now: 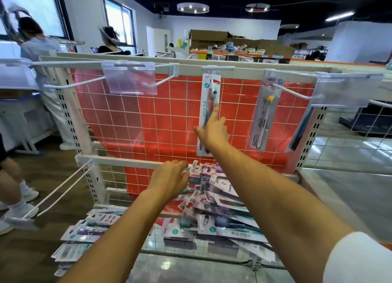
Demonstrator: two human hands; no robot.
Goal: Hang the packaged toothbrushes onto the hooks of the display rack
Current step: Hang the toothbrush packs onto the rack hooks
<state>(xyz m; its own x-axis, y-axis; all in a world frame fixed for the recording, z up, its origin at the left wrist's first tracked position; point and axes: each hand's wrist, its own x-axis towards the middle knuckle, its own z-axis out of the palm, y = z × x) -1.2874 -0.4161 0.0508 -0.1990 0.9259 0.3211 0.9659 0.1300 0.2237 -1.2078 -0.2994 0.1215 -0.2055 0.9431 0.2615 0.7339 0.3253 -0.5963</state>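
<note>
A white wire display rack (161, 117) with a red backing stands in front of me. A teal packaged toothbrush (209, 96) hangs on the middle hook (212, 83). My right hand (213, 132) reaches up to it, fingers spread and touching the lower half of the pack. A second packaged toothbrush (265, 113) with a yellow head hangs on the hook to the right. My left hand (169, 180) is lower, its fingers curled onto the top of a pile of packaged toothbrushes (214, 206) lying on the rack's lower shelf.
Bare hooks (89, 80) with clear price-tag holders (130, 78) jut out at upper left and upper right; another long hook (63, 189) sticks out at lower left. More packs (84, 234) hang at bottom left. People stand at the left.
</note>
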